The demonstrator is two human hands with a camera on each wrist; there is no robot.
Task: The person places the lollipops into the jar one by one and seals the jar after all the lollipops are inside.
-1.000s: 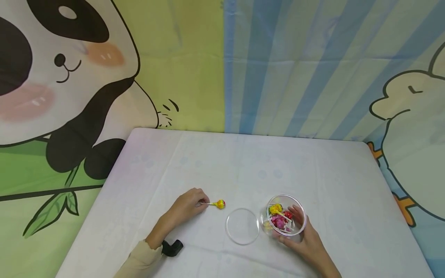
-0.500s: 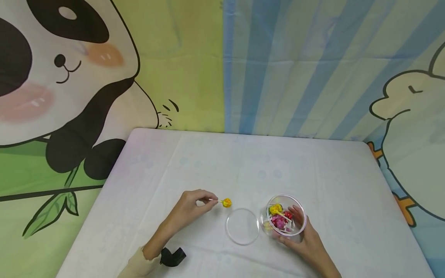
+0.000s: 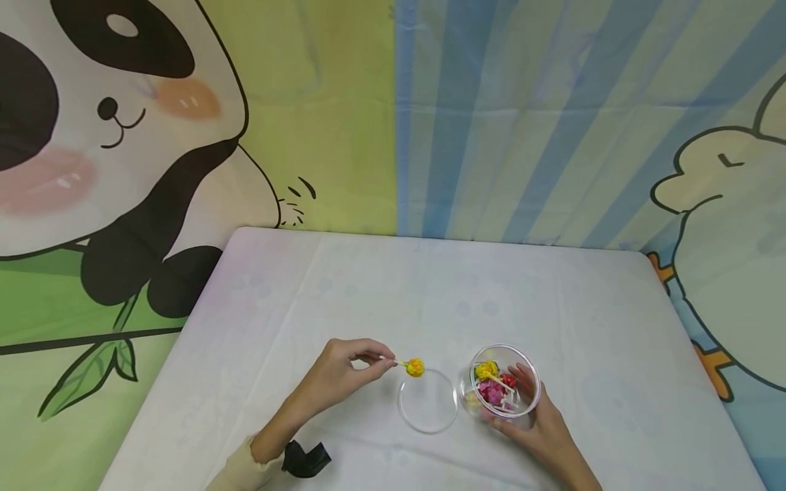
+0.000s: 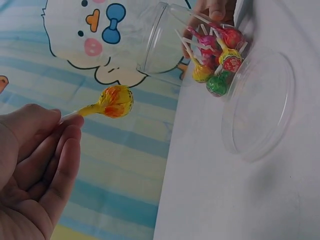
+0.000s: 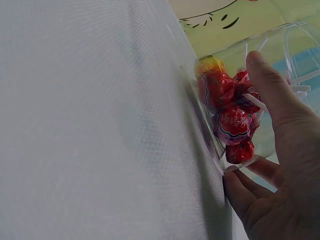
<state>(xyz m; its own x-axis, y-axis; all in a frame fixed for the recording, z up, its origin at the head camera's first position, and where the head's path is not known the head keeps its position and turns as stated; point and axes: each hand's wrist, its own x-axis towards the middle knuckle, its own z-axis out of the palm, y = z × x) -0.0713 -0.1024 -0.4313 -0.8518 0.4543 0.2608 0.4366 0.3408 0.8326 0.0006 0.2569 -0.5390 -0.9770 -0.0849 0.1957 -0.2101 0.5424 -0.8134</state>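
Between thumb and fingertips, my left hand (image 3: 344, 375) pinches the stick of a yellow-wrapped lollipop (image 3: 415, 367), held near the far-left rim of a round clear lid (image 3: 428, 431). In the left wrist view the lollipop (image 4: 116, 101) shows yellow and orange wrapping, its stick end hidden in the fingers. My right hand (image 3: 543, 429) holds a clear round jar (image 3: 505, 346) from its right side, thumb and fingers around the wall. Inside the open-topped jar lie several lollipops (image 5: 232, 125) in red, pink, yellow and green wrappers, white sticks pointing various ways.
A white cloth covers the table (image 3: 368, 286). By the left sleeve is a black wrist piece (image 3: 307, 459). Behind the table hangs a printed backdrop (image 3: 491, 123) with a panda and stripes.
My left hand has raised the lollipop off the cloth and carried it right, toward the lid. The right hand and the jar have stayed in place.
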